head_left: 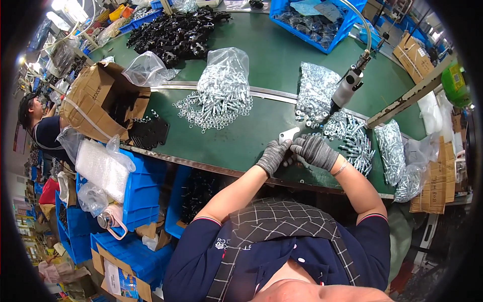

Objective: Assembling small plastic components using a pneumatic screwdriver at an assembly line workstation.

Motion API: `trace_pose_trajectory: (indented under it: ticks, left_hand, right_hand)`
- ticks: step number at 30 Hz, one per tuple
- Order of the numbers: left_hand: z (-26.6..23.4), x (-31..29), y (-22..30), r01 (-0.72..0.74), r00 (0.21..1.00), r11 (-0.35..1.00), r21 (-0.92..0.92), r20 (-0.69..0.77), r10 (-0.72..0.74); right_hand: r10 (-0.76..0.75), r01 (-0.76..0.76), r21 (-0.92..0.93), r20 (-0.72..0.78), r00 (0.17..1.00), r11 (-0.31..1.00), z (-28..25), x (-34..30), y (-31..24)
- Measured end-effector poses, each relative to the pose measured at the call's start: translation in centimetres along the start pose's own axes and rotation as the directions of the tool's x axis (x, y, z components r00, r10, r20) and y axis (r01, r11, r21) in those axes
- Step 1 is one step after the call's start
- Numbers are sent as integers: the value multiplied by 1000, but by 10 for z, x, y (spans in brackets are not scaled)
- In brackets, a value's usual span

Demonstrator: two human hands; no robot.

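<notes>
Both my hands wear grey striped gloves and meet close to the table's front edge. A small white flat metal piece (289, 134) with a rounded end is pinched in my left hand (274, 157). My right hand (317, 152) is closed at the near side of that piece; whatever its fingertips hold is hidden. Just right of the hands lie loose silver bolts (359, 151) and small nuts (308, 119), in front of an opened clear bag of nuts (318, 83). Over them hangs a grey air screwdriver (347, 88), its tip pointing down.
Left of centre, a clear bag (226, 65) spills sleeves and rings onto the green table (271, 121). A cardboard box (95, 100) and black plates (151, 132) are at left. Black parts (171, 35) and a blue bin (314, 25) stand behind. A co-worker (43, 123) is far left.
</notes>
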State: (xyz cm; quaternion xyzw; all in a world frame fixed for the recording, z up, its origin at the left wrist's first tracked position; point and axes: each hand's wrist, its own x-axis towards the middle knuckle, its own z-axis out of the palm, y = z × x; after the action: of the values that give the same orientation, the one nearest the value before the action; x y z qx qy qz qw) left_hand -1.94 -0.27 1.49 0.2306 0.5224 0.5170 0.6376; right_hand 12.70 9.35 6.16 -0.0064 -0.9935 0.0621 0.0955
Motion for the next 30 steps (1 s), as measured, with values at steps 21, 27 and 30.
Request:
trace_pose_trajectory:
  ticks: [21,27,30]
  left_hand:
    - [0,6,-6,5,1000,1000,-29,-11,-5]
    - [1,5,-8,-7,1000,998,-64,-13,6]
    - [7,0,-2,11,995,999,-53,-96,-16]
  right_hand:
    - [496,-515,117,160,853,849,6,6,-23]
    - [251,-272,98,184,950,957,1,3,-5]
    - [238,-238,-17,100,966,971,-2,7,-11]
